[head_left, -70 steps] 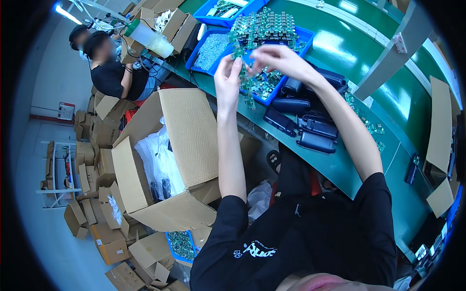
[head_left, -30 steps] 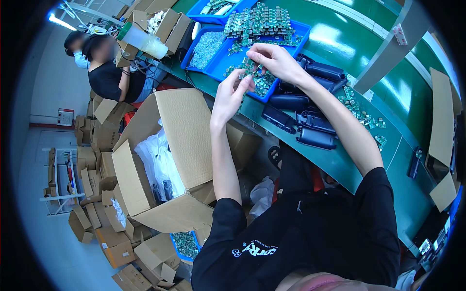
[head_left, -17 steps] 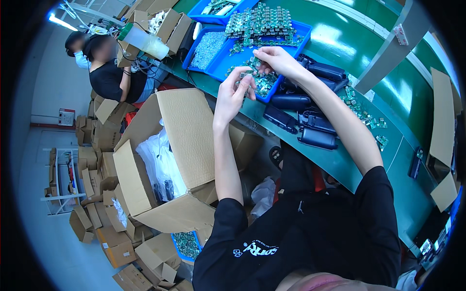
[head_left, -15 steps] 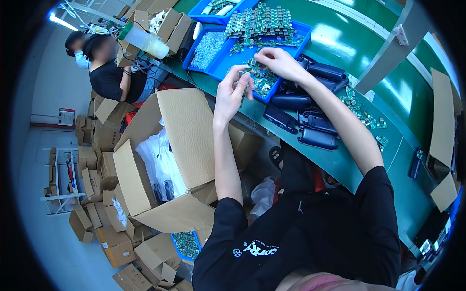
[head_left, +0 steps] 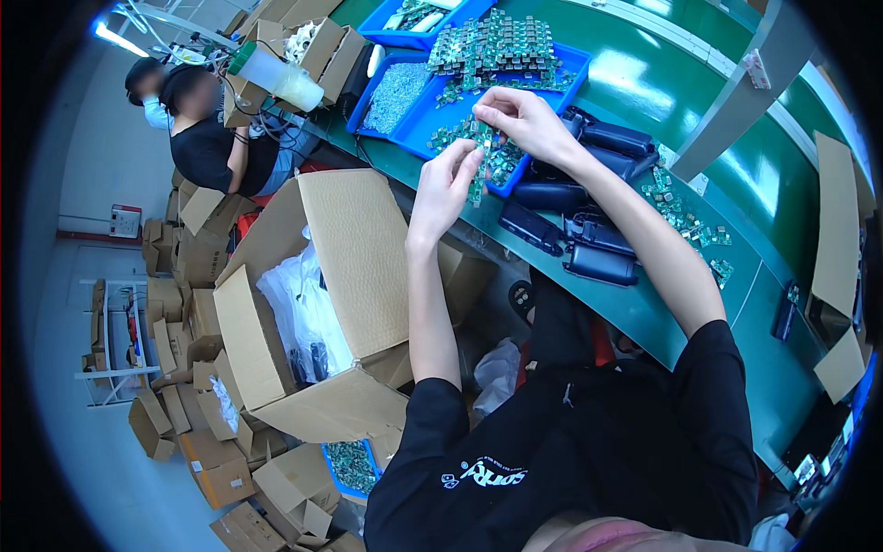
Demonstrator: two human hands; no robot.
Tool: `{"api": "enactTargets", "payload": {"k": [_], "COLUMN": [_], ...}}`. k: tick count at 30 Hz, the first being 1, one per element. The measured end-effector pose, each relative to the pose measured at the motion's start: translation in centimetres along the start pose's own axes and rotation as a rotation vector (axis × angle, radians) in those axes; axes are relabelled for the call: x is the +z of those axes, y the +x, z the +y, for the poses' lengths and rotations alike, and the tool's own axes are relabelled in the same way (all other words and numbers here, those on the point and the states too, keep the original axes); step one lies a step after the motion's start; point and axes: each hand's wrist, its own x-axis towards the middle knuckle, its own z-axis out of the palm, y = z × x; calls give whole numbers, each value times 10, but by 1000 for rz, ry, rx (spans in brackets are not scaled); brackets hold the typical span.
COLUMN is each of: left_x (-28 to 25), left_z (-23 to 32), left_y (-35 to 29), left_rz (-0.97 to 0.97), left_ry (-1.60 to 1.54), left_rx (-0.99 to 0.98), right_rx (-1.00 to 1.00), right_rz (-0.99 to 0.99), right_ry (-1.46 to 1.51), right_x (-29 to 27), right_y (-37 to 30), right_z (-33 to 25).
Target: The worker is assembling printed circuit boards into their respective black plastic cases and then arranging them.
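Note:
My left hand is closed on a narrow strip of green circuit boards, held upright over the near edge of a blue tray. My right hand pinches at the upper end of the strip, thumb and forefinger together. Loose small circuit boards lie in the tray below both hands. Farther back in the tray rises a stacked pile of circuit board panels. Beside my right forearm lie several dark plastic housings.
Left of the tray is a blue bin of small pale parts. Scattered boards lie on the green table at right. A large open carton stands by my left arm. Another person sits at the far left.
My right hand has shifted slightly left. My left hand has turned and moved a little right, and the board strip now shows upright between both hands.

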Motion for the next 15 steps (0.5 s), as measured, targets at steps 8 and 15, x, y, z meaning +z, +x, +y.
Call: {"api": "enactTargets", "payload": {"k": [8,15], "left_x": [1,2], "left_z": [21,16], "left_y": [-2,-1], "left_rz": [53,286], "left_ry": [73,-216], "left_rx": [126,-140], "right_rx": [286,-198], "right_rz": [7,56], "right_ry": [225,-271], "right_x": [-10,10], "right_y": [5,-10], "right_z": [9,-15]}}
